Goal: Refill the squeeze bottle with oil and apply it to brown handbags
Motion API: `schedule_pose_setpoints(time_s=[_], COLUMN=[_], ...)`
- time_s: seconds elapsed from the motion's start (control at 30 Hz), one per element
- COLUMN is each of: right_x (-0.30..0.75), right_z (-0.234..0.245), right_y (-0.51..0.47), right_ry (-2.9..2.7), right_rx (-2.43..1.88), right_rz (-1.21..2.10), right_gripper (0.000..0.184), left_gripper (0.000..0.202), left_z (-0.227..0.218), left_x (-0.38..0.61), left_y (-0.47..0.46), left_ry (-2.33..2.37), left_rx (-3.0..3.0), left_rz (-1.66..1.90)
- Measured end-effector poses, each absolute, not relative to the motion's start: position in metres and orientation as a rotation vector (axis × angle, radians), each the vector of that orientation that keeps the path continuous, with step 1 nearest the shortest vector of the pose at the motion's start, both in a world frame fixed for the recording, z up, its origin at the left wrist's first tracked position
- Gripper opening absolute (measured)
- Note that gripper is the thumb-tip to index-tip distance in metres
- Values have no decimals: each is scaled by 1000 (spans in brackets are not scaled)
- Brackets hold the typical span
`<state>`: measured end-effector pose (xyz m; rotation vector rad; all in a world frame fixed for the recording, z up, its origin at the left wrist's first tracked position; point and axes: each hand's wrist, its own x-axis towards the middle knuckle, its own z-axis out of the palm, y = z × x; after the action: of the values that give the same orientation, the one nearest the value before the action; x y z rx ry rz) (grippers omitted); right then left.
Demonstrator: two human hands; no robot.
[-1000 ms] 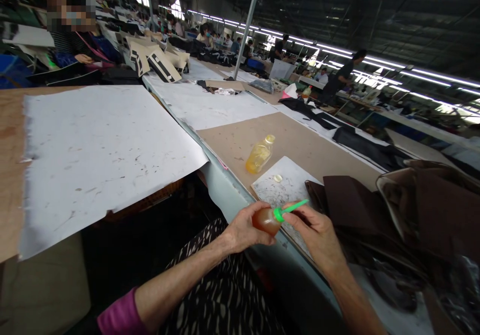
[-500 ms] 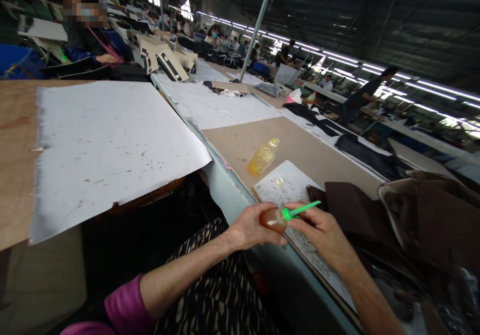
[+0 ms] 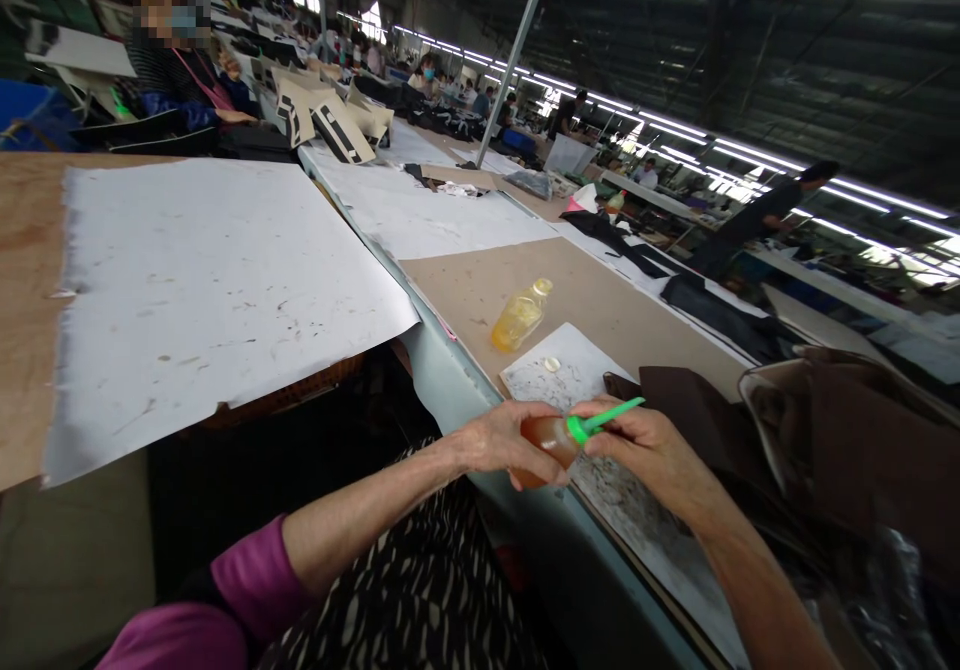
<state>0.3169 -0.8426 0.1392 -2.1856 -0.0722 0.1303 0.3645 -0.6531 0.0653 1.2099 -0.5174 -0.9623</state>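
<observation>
Soft-looking amber bottle held between both grips

Nearer the wearer than the yellow bottle (image 3: 519, 318), the left grip (image 3: 499, 440) is wrapped around the body of the amber bottle (image 3: 553, 437), which lies tilted with its neck to the right, just above the edge of the desk (image 3: 442, 365). Its wall looks like thin, squeezable plastic, so it is probably light; firm pressure could push liquid up, and any film outside would make it slippery. The lower body seems the steadiest hold. Right of that, the green cap (image 3: 577, 429) looks stiffer and suits a fingertip pinch; its long spout would likely bend if levered. The right grip (image 3: 649, 448), to the right of and nearer than the yellow bottle, pinches around the cap and spout base.

Left of the yellow bottle and nearer, the space under the desk is too dark to read. The amber bottle's base and fill level are masked by the left grip, and the right fingertips partly hide behind the spout. Farther right, the brown material (image 3: 694, 400) runs into deep shadow.
</observation>
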Motion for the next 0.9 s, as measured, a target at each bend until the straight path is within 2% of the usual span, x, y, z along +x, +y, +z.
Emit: schedule_pose_setpoints(time_s=[0.2,0.37,0.53,0.73,0.83,0.9], right_x=[315,315,319,306,297,295], right_z=[129,115,106,122,135,140], right_y=[-834,-819,-804,-805,-822,-834], right_ry=[47,214,373,427,408,271], right_rx=[-2204,-2222,-2212,-2274,-2317,-2288], right_rz=[19,-127,-261,-202,-189,-74], right_gripper=[25,27,33,42,59,55], left_gripper=[60,61,58,61,66,63], left_z=[67,62,55,56,60,63], left_x=[361,353,347,353,356,358], left_y=[-661,-671,-681,-673,-666,-662], left_ry=[-407,-376,-320,-331,-350,-385], left_rx=[1457,1784,1818,1625,1374,1203], left_rz=[-758,-364,-237,-327,-584,-746])
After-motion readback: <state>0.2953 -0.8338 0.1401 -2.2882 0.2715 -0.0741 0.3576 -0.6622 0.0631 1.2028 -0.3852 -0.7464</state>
